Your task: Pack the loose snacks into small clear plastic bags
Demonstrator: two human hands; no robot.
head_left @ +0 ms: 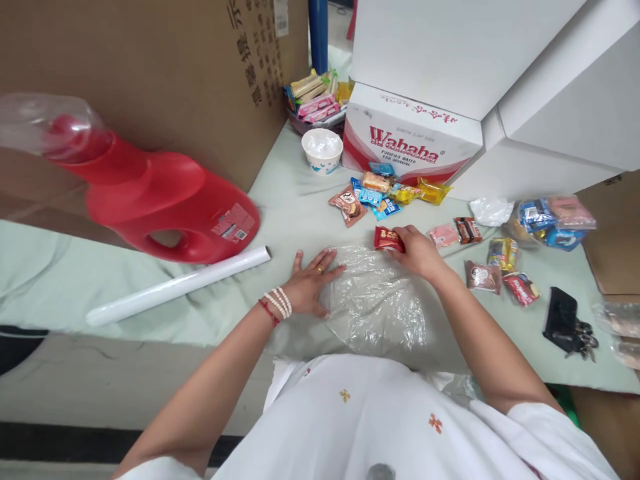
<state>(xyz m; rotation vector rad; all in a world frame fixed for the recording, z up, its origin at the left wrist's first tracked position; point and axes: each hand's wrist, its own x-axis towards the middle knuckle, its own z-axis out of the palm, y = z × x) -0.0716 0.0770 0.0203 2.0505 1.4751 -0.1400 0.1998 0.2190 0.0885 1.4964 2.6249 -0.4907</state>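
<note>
A sheet of clear plastic wrap [376, 300] lies crinkled on the green cloth in front of me. My left hand [311, 283] rests flat on its left edge, fingers spread. At the wrap's far right corner, my right hand [414, 250] grips a small red snack packet [387, 239]. Beyond the wrap sits a pile of wrapped snacks, among them a brown packet [349, 205] and a blue packet [386, 208]. To the right of my right hand are a pink packet [443, 235], a dark red packet [468, 231] and several other snacks.
A large red detergent bottle [170, 193] and a white roll [180, 283] lie at left. Behind stand a paper cup [323, 152], a snack basket [317, 100] and a Wahaha carton [410, 137]. Right are a snack-filled clear container [550, 220] and a black pouch with keys [563, 320].
</note>
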